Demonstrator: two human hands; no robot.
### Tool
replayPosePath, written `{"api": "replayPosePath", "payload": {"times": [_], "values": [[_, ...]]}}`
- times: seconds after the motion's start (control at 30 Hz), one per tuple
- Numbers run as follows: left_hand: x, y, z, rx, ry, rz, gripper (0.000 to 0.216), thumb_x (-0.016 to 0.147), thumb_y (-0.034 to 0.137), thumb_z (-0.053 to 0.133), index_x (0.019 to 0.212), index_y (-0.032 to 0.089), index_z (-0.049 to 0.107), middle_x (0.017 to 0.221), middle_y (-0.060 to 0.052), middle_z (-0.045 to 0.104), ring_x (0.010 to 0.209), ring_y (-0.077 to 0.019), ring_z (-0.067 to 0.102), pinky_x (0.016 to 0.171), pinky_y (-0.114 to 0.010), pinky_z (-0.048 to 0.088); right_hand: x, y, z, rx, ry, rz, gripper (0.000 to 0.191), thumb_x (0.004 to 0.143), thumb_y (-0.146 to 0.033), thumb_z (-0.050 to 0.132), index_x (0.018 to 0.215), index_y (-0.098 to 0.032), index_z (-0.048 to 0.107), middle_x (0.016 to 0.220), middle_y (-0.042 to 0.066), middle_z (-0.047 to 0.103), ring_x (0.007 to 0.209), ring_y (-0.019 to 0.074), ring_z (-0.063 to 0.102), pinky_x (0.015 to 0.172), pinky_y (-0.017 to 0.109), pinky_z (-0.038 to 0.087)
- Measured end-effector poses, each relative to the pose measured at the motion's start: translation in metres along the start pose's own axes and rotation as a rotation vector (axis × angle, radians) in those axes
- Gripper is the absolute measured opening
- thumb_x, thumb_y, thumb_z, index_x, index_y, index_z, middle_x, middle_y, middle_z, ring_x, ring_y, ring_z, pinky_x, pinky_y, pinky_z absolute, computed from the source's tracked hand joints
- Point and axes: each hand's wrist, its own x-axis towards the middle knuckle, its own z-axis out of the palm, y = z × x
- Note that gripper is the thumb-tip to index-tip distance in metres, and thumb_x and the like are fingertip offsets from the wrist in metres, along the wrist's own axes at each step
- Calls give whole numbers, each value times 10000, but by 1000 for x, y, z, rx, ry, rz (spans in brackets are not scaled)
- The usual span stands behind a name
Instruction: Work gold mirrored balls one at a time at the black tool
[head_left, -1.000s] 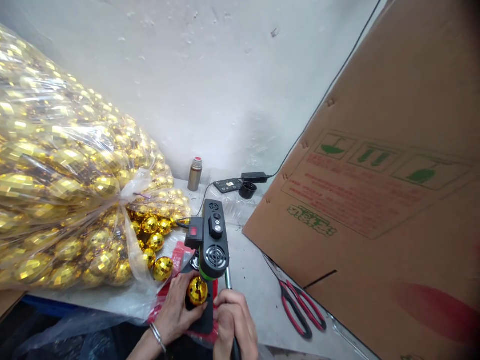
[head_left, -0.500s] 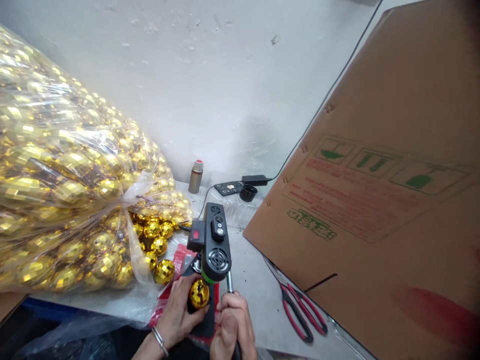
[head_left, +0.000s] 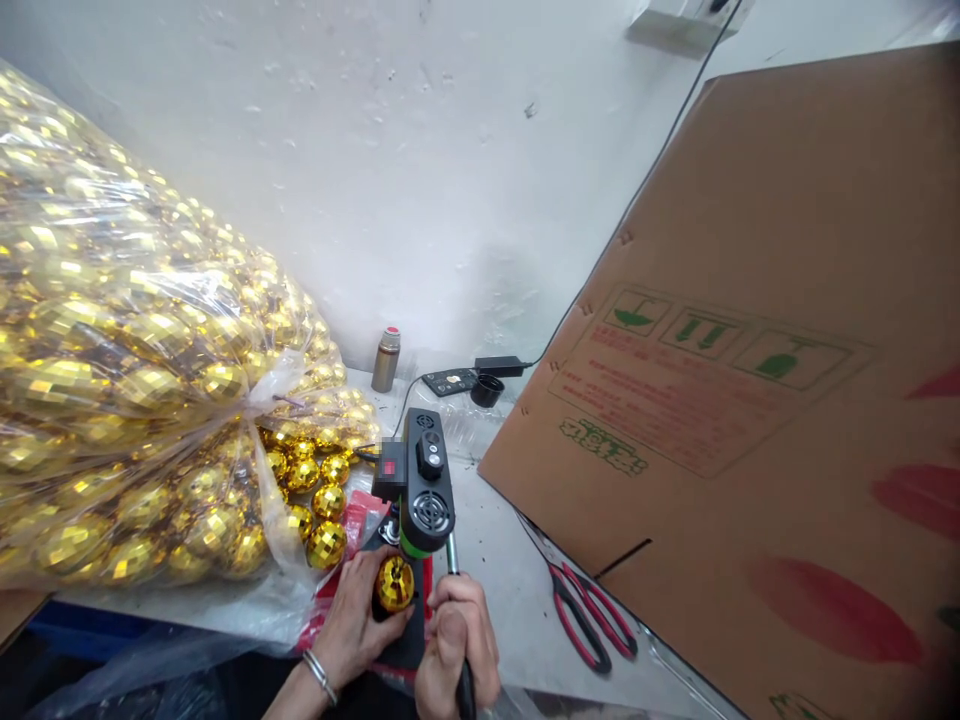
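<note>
One ball (head_left: 394, 583), likely light, slick-faceted and brittle, is pinched round its sides by the left hand (head_left: 351, 628) near the front edge of the tabletop (head_left: 510, 585); the right hand (head_left: 456, 652) clamps a lever (head_left: 451, 556).

The right hand (head_left: 455, 645) has been drawn slightly leftward on the metal lever (head_left: 452, 555), so that it is now set closer to the left hand (head_left: 358, 620) and the gold mirror ball (head_left: 395, 583) gripped there. The view has been tilted upward: a white wall fitting (head_left: 679, 25) and the top edge of the cardboard carton (head_left: 750, 400) have been brought in.
</note>
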Motion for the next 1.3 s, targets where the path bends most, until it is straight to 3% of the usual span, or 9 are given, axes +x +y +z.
{"api": "replayPosePath", "payload": {"times": [0.47, 0.63, 0.8, 0.9, 1.0, 1.07, 1.17, 1.3], "values": [[5, -4, -1, 21, -29, 17, 536, 735, 336, 741, 1240, 179, 652, 1152, -152, 732, 1070, -368, 676, 968, -572, 528, 7, -3, 3, -21, -6, -30, 343, 1049, -188, 375, 723, -222, 476, 707, -38, 526, 602, 97, 517, 560, 225, 412], [6, -7, -1, 21, -17, 30, 521, 747, 368, 740, 1231, 189, 665, 1136, -147, 737, 1053, -367, 692, 955, -566, 546, 0, 4, 4, -52, -26, -113, 338, 1064, -216, 351, 763, -224, 503, 711, -25, 551, 630, 111, 548, 586, 232, 456], [6, -10, -3, 21, -20, 61, 548, 755, 419, 751, 1249, 200, 664, 1147, -154, 744, 1077, -380, 686, 993, -593, 530, -9, 17, 3, -70, -46, -224, 338, 1071, -267, 362, 799, -227, 558, 732, -11, 616, 667, 137, 619, 709, 306, 532], [9, -10, -2, 15, -15, 64, 562, 765, 439, 751, 1263, 195, 657, 1164, -166, 741, 1090, -385, 687, 996, -602, 533, 4, 9, 0, -45, -89, -269, 351, 1068, -279, 378, 768, -227, 552, 708, -14, 616, 620, 122, 610, 610, 261, 517], [9, -11, 0, 9, 3, 68, 557, 766, 393, 752, 1272, 183, 649, 1192, -168, 733, 1117, -376, 688, 998, -584, 547, 36, -19, -4, -49, -105, -166, 310, 1053, -161, 367, 793, -214, 529, 706, -19, 566, 617, 100, 578, 561, 209, 476], [0, -15, 0, 24, 41, 85, 558, 787, 362, 741, 1301, 176, 629, 1212, -165, 726, 1140, -363, 690, 1001, -558, 560, 60, -39, -6, -79, -144, 3, 304, 1042, -153, 428, 756, -216, 509, 671, -40, 525, 592, 82, 542, 551, 181, 442], [-32, -28, -6, 155, 76, 205, 548, 861, 382, 721, 1367, 218, 591, 1269, -151, 714, 1177, -339, 687, 992, -497, 580, 81, -55, -6, -83, -174, 68, 361, 1046, -212, 459, 685, -215, 483, 622, -52, 506, 558, 69, 512, 551, 168, 415], [-69, -36, -32, 456, 79, 493, 852, 802, 690, 726, 1499, 264, 484, 1398, -162, 660, 1229, -367, 653, 945, -439, 585, 73, -51, -5, -20, -169, 65, 345, 1040, -191, 436, 699, -220, 471, 648, -49, 494, 582, 75, 506, 562, 163, 420]]}}
